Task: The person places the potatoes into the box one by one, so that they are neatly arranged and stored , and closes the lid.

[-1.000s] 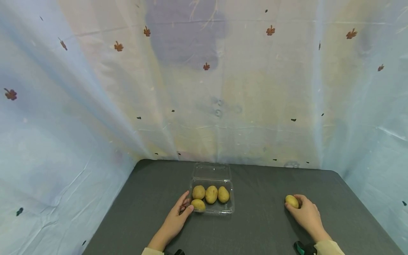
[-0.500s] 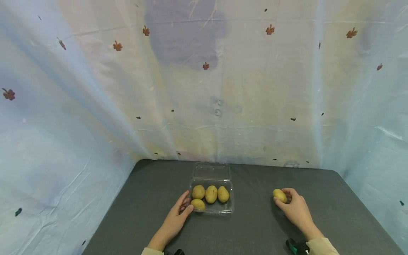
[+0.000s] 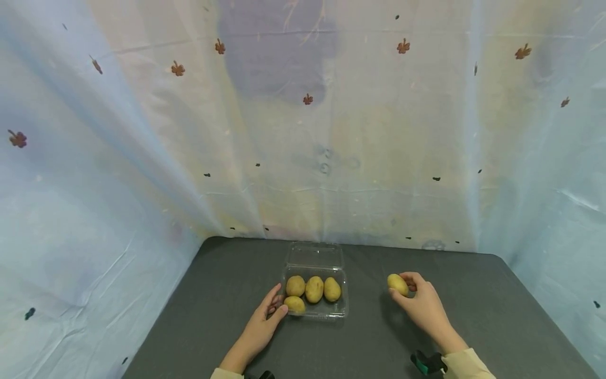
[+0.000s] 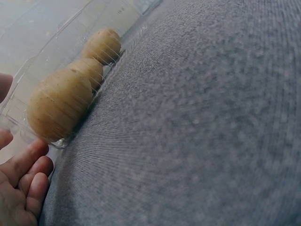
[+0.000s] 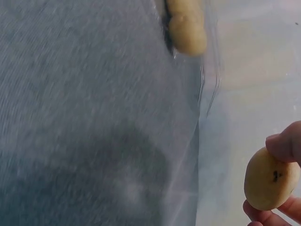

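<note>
Between the thumb and fingertips of my right hand (image 3: 426,308) is a yellow potato (image 3: 397,284), held over the table to the right of a clear plastic clamshell box (image 3: 326,317). In the right wrist view the held potato (image 5: 268,181) shows a small dark spot. Several potatoes lie in the box, among them one (image 3: 294,304) in its front left corner; its lid (image 3: 314,256) is tipped back. My left hand (image 3: 260,323) rests at the box's left side, thumb by the front corner, fingers loosely extended. The left wrist view shows its fingertips right by the box wall.
The dark grey cloth-covered table (image 3: 227,273) has a rounded far edge. Behind it and at both sides hang pale patterned curtain sheets (image 3: 360,131). A black and green wrist strap (image 3: 426,363) sits at the right sleeve.
My right hand has carried the potato leftward and a little away from me, closer to the box. The left hand, the box and the potatoes in it stay in place.
</note>
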The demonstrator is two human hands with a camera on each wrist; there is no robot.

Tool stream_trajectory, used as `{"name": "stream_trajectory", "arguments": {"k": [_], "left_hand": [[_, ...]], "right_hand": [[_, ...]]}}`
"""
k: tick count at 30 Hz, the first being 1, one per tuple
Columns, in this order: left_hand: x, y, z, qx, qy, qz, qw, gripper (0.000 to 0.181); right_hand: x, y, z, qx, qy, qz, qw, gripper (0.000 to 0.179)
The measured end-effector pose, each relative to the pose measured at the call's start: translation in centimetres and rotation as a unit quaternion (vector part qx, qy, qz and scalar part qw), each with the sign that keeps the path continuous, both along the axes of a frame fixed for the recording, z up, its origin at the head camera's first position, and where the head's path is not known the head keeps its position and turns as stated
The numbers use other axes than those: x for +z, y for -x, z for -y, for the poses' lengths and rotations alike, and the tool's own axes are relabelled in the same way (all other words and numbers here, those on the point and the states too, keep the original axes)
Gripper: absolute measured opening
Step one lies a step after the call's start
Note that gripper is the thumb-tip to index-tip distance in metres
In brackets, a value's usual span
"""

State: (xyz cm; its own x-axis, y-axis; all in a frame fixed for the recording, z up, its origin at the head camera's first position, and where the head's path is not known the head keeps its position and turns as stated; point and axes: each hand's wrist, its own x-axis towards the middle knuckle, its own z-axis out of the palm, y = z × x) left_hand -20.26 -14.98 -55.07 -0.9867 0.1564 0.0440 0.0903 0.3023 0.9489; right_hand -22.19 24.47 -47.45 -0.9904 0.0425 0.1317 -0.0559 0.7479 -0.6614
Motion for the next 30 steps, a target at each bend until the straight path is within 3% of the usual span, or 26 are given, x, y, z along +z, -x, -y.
{"name": "stream_trajectory", "arguments": {"k": [17, 20, 24, 27, 30], "left_hand": [[-0.1, -0.1, -0.1, 0.002, 0.009, -0.019, 0.9998, 0.065], [0.3, -0.2, -0.2, 0.0, 0.007, -0.02, 0.9998, 0.065], [1.7, -0.8, -0.5, -0.003, -0.004, -0.013, 0.9999, 0.064], [1.4, -0.7, -0.4, -0.002, -0.004, -0.014, 0.9999, 0.065], [0.1, -0.2, -0.3, 0.002, 0.003, -0.023, 0.9997, 0.066]], "right_hand": [[0.2, 0.8, 5.7, 0.071, 0.027, -0.047, 0.996, 0.052], [0.4, 0.9, 6.7, 0.082, 0.03, -0.049, 0.995, 0.05], [0.6, 0.9, 7.8, 0.097, 0.034, -0.044, 0.9937, 0.044], [0.6, 0.9, 8.7, 0.113, 0.037, -0.039, 0.9921, 0.04], [0.5, 0.8, 9.6, 0.134, 0.031, -0.036, 0.9899, 0.038]]}}
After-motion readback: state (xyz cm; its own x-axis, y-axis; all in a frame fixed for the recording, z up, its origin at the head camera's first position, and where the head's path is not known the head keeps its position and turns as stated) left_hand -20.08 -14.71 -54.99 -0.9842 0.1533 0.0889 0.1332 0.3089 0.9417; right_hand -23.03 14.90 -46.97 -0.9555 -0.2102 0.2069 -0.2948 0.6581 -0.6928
